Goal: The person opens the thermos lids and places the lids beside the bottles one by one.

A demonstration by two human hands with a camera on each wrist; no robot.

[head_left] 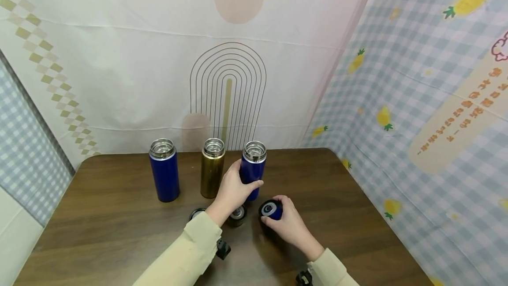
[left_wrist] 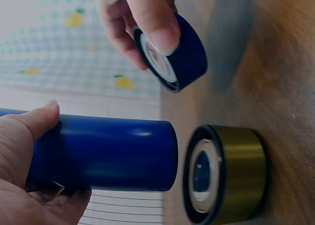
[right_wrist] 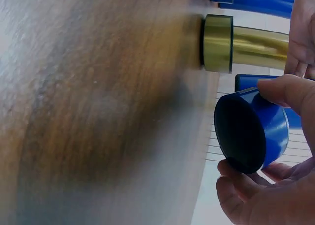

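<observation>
My left hand (head_left: 231, 187) grips a blue thermos bottle (head_left: 252, 170), its steel mouth uncovered at the top. In the left wrist view, thumb and fingers wrap the body of that bottle (left_wrist: 118, 151). To its right, my right hand (head_left: 293, 224) holds a blue bottle lid (head_left: 276, 210), pinched between thumb and fingers. The right wrist view shows the dark flat end of this lid (right_wrist: 238, 131); its ringed inner side appears in the left wrist view. A gold lid (head_left: 237, 216) sits on the table just below the held bottle.
An uncapped gold bottle (head_left: 212, 173) stands left of the held one, and another uncapped blue bottle (head_left: 164, 175) stands farther left. A third lid (head_left: 195, 212) is partly hidden by my left forearm. A fabric backdrop (head_left: 139, 78) rises behind the wooden table (head_left: 107, 224).
</observation>
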